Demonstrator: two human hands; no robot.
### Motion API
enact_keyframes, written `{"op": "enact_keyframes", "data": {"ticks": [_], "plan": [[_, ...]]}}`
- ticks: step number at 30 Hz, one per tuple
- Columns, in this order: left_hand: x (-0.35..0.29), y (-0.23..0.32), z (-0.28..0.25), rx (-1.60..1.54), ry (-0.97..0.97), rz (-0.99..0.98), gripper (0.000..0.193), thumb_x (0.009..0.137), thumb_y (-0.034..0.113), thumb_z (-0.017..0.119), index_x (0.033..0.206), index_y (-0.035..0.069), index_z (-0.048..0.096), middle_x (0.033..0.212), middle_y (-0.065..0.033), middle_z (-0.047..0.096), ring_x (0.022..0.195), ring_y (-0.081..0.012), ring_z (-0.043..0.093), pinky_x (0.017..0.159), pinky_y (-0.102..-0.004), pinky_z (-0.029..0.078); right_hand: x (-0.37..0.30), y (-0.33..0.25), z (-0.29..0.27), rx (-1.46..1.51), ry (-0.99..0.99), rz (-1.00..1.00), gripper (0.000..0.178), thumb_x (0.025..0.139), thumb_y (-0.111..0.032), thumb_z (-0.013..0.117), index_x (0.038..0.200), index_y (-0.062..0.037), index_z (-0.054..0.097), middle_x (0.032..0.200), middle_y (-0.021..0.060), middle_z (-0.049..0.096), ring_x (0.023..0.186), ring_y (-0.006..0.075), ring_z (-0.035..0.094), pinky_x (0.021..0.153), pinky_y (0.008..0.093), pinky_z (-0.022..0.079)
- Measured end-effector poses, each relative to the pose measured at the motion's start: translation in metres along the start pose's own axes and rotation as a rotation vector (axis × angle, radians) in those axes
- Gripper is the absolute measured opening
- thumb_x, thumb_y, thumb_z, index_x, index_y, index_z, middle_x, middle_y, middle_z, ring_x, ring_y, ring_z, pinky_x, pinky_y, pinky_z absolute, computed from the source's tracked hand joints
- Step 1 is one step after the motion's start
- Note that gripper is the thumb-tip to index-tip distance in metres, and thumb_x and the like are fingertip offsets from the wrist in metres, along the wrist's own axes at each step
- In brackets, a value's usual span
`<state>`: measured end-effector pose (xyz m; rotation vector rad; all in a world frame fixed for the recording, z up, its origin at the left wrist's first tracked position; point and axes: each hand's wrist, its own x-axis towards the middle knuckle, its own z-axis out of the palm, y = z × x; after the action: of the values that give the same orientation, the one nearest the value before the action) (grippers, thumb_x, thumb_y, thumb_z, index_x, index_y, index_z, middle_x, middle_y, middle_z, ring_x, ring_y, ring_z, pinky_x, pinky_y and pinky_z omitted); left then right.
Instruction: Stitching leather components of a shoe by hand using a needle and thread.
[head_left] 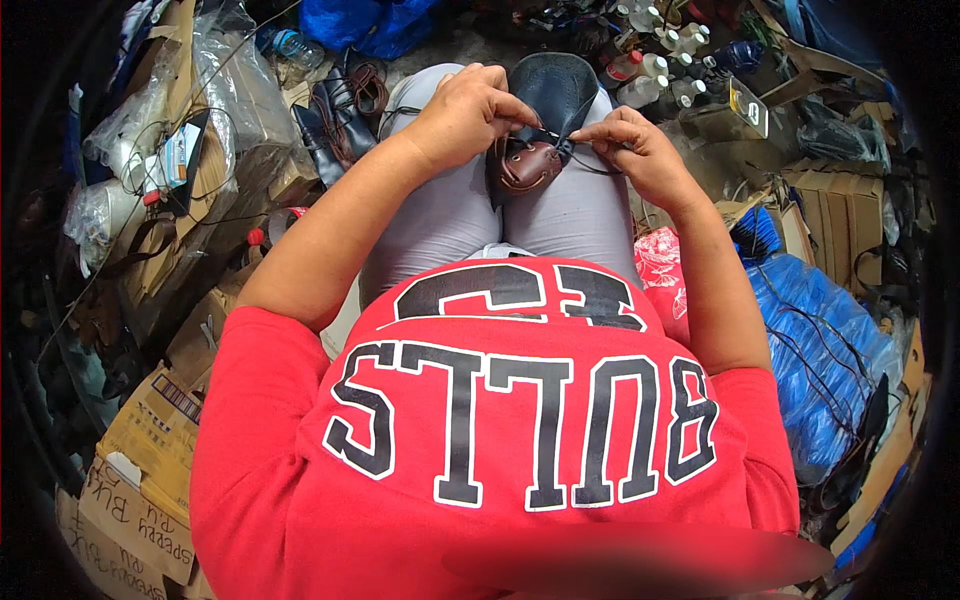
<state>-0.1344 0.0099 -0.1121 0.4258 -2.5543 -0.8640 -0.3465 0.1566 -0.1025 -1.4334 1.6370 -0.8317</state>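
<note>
A shoe [555,88] with a dark, smooth toe and a brown leather heel end rests on my lap between my thighs, toe pointing away from me. My left hand [468,115] comes over it from the left, thumb and fingers pinched on a thin dark shoelace [548,132] above the shoe's opening. From the right, my right hand [640,152] pinches the same lace, and a loose dark strand hangs below its fingers. The fingertips hide part of the lacing. More dark and brown shoes [340,125] lie beside my left knee.
Several small bottles [655,68] with white and red caps stand beyond my right knee. Cardboard boxes [150,430] are stacked at the left. A blue plastic bag [815,350] lies at the right, and another blue bag [365,25] sits ahead. Clear plastic wrap [235,75] covers items at far left.
</note>
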Motion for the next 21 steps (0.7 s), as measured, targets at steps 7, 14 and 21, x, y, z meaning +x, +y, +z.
{"op": "enact_keyframes", "data": {"ticks": [7, 14, 21], "plan": [[0.001, -0.004, 0.005, -0.008, -0.031, 0.014, 0.023, 0.068, 0.004, 0.072, 0.087, 0.018, 0.075, 0.071, -0.0045, 0.051, 0.072, -0.0212, 0.050, 0.064, -0.0329, 0.041, 0.000, 0.002, -0.003, 0.086, -0.064, 0.023, 0.045, 0.071, 0.013, 0.048, 0.103, -0.0101, 0.071, 0.085, -0.0007, 0.047, 0.081, 0.0093, 0.048, 0.076, 0.0207, 0.041], [0.027, -0.004, 0.003, -0.144, -0.246, -0.044, 0.019, 0.070, 0.006, 0.072, 0.087, 0.014, 0.074, 0.071, -0.0041, 0.050, 0.074, -0.0184, 0.051, 0.067, -0.0295, 0.042, 0.006, 0.001, -0.004, 0.076, -0.109, 0.020, 0.048, 0.069, 0.011, 0.048, 0.106, -0.0105, 0.070, 0.081, -0.0019, 0.048, 0.079, 0.0084, 0.047, 0.073, 0.0197, 0.041], [0.007, 0.004, 0.000, -0.087, -0.202, -0.104, 0.022, 0.073, 0.005, 0.070, 0.095, 0.010, 0.071, 0.076, -0.0055, 0.060, 0.075, -0.0161, 0.057, 0.068, -0.0288, 0.045, -0.014, -0.005, 0.010, 0.084, 0.070, 0.045, 0.029, 0.078, -0.003, 0.066, 0.106, -0.0123, 0.070, 0.077, -0.0027, 0.053, 0.069, 0.0059, 0.048, 0.063, 0.0201, 0.042]]}}
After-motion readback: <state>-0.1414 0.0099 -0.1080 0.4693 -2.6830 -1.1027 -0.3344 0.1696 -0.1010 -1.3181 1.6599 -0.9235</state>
